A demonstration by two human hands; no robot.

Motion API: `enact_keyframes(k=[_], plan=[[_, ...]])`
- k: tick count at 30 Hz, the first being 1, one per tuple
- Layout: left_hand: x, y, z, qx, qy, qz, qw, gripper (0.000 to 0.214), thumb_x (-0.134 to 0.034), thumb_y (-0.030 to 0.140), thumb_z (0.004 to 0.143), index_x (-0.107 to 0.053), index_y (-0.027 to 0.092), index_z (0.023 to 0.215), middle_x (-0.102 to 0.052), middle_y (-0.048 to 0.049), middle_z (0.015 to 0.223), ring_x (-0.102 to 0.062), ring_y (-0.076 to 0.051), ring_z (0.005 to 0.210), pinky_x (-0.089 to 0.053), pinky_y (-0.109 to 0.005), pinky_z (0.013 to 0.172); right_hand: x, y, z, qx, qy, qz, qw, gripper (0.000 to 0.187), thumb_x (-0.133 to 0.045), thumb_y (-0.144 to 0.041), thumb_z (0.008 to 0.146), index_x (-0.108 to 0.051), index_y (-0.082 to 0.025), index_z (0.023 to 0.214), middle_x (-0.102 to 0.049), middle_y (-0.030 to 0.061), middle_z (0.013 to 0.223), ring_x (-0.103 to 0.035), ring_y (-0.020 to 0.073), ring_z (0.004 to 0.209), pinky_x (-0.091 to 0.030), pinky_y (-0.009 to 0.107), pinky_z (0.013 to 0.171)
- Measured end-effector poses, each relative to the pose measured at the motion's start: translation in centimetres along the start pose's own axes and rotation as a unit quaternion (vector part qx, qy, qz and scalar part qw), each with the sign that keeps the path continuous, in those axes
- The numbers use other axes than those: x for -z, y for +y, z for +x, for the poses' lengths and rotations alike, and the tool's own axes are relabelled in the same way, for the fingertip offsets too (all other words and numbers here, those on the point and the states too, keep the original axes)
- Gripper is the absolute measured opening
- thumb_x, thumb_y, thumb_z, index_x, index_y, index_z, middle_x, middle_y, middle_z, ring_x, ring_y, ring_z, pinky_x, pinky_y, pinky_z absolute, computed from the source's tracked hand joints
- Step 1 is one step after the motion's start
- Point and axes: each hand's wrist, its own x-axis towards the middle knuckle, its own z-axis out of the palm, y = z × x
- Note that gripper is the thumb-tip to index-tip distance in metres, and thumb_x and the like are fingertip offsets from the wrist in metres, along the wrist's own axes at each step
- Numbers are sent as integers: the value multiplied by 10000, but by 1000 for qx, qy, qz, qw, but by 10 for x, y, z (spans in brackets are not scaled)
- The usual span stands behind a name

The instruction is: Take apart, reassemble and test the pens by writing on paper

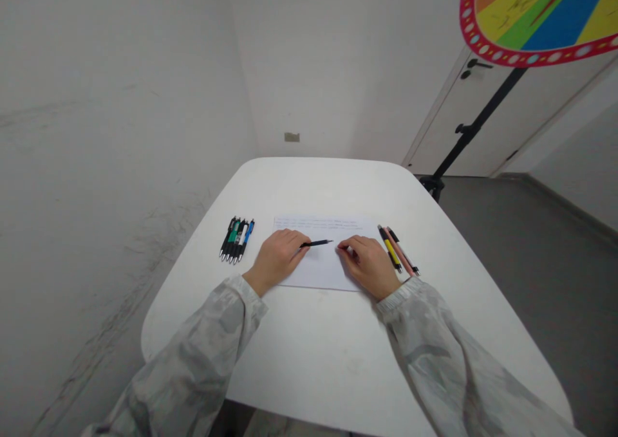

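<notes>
A: Item one, black pen (318,242). Location?
B: Above the near-middle of the sheet of paper (313,274) on the white desk (313,353); slim metallic tip pointing right.
A: Hands, condition?
B: Left hand (281,255): thumb and fingers pinching the pen at its left end. Right hand (369,263): fingers curled, thumb and forefinger close together, just right of the tip and apart from it. Whether it pinches some small part, cannot tell.
A: Adjacent stock?
B: Left, one row of pens (236,239), side by side. Right, a yellow-and-black pen (390,248) and a pink pen (398,250), among others.
A: Step in hand?
B: Judged as handling the pen between the hands, not writing.
A: Next move calls for?
B: Probably a steady left pinch, with the right fingertips lined up to the tip.
</notes>
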Motion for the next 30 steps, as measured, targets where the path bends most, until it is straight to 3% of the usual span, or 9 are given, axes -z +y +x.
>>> enact_keyframes(k=[8,17,30], plan=[[0,0,0,0,-8,2,1000,168,-549,301,1129,-681,201,1162,-790,-80,1084,-721,-253,999,-554,-433,898,-4,2,0,8,-5,35,999,166,-586,-203,1064,-751,-217,1072,-771,103,1036,-691,271,914,-516,436,841],[-1,0,0,-6,-6,1,1000,175,-551,299,1129,-683,199,1184,-791,-78,1098,-728,-244,997,-559,-422,901,7,-5,2,-13,99,158,982,143,-624,-339,1085,-738,-259,1115,-795,82,1043,-713,269,935,-565,473,905],[1,5,2,-17,-9,-9,1000,174,-538,285,1138,-689,204,1172,-794,-70,1092,-746,-230,995,-570,-409,905,10,-12,3,-2,83,188,979,137,-672,-367,1063,-764,-272,1098,-811,73,1015,-725,267,901,-595,476,866]])
